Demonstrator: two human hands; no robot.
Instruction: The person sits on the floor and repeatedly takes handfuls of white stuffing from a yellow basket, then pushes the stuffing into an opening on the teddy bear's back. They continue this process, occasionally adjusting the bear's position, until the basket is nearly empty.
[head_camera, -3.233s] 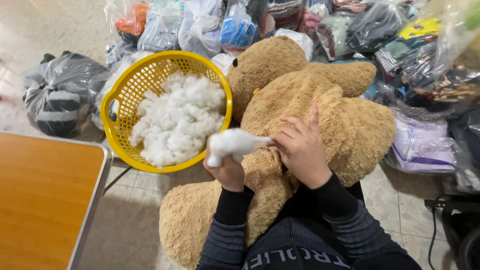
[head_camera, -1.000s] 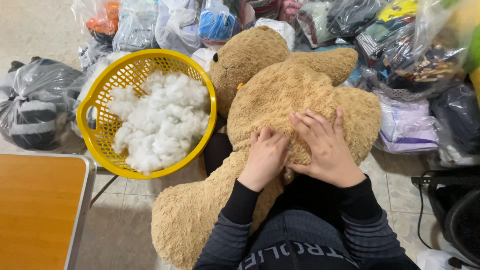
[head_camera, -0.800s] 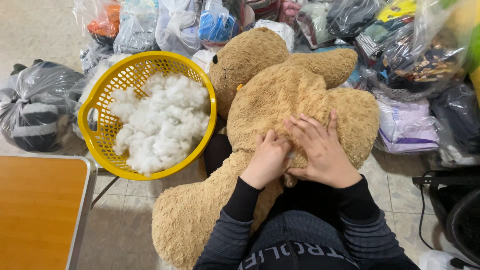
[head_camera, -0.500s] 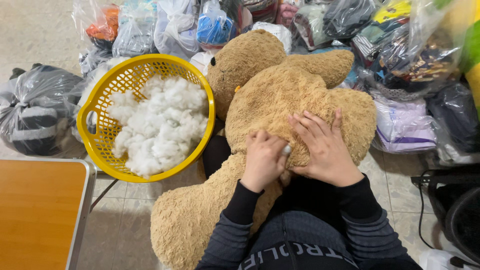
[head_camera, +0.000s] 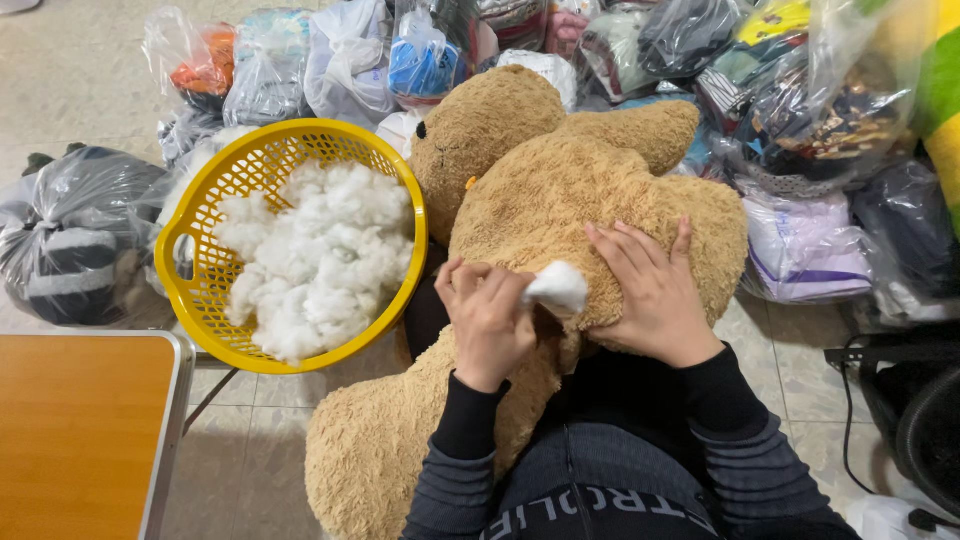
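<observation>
A tiled floor (head_camera: 90, 70) is crowded with plastic bags (head_camera: 330, 60) of clothes along the far side, and a wooden tabletop (head_camera: 80, 430) shows at the lower left. A large tan teddy bear (head_camera: 560, 190) lies across the person's lap. The left hand (head_camera: 490, 320) is closed around a tuft of white stuffing (head_camera: 557, 287), pinching it right at the bear's body. The right hand (head_camera: 650, 290) lies flat and open on the bear, fingers spread, holding nothing. Just left of the bear sits a yellow basket (head_camera: 185, 255) heaped with more white stuffing.
</observation>
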